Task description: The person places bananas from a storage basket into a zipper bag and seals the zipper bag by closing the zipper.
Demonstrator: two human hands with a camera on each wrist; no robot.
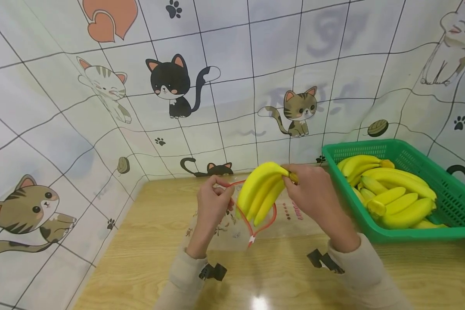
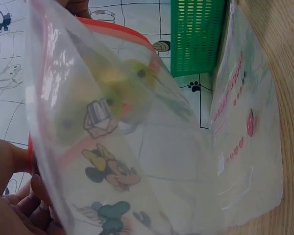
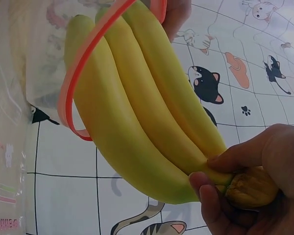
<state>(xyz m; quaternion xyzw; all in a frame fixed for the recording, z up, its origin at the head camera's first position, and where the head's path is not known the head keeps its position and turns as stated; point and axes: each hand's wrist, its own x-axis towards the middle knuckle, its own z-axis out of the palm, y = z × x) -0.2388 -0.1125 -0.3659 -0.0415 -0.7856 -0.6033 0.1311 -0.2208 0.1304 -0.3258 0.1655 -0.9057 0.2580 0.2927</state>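
My right hand [image 1: 314, 196] grips a bunch of yellow bananas [image 1: 261, 187] by its brown stem, with the thumb over the base of the fruit in the right wrist view. The banana tips point down into the mouth of a clear zip bag [image 2: 181, 161] printed with cartoon figures. A red zip strip [image 3: 88, 54] rims that mouth and loops around the tips. My left hand [image 1: 213, 202] pinches the bag's rim at its left side and holds it apart. Through the bag's film the tips [image 2: 110, 81] show blurred in the left wrist view. A white slider [image 1: 252, 239] hangs at the strip's near end.
To the right stands a green basket [image 1: 376, 224] with several more bananas [image 1: 399, 202] inside. Another clear plastic sheet with pink print [image 1: 296, 211] lies on the wooden table [image 1: 139, 267] behind the hands. A cat-patterned cloth [image 1: 240, 86] covers the walls behind and to the left.
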